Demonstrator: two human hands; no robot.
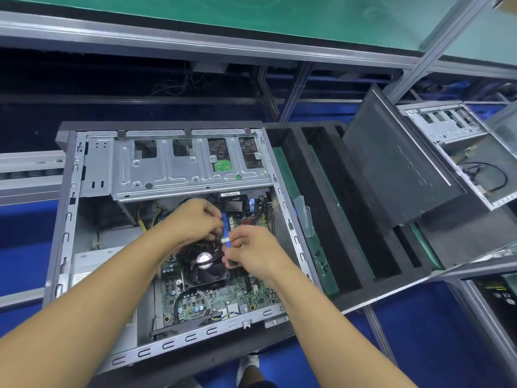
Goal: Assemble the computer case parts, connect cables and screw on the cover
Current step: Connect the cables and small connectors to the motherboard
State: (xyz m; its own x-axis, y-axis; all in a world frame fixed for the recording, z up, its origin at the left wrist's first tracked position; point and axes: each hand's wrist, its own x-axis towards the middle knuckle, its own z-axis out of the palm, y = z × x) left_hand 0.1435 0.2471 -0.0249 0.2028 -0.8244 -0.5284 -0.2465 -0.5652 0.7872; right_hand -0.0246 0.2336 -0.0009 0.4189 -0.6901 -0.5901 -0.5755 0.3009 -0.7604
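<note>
An open grey computer case (70,208) lies on its side before me, its motherboard (223,295) and black CPU fan (205,264) exposed. A metal drive cage (167,169) spans the case's far end. Over the fan, both hands hold a flat blue cable (226,229). My left hand (195,219) pinches its upper part near the board's connectors. My right hand (249,250) pinches its lower part, where a white band wraps it, and a dark connector end shows under the fingers.
A black foam tray (349,219) with long slots stands right of the case, with green boards in its slots. A dark side cover (397,166) leans on it. Another open case (461,147) lies at the far right. An aluminium frame rail (195,43) runs along the back.
</note>
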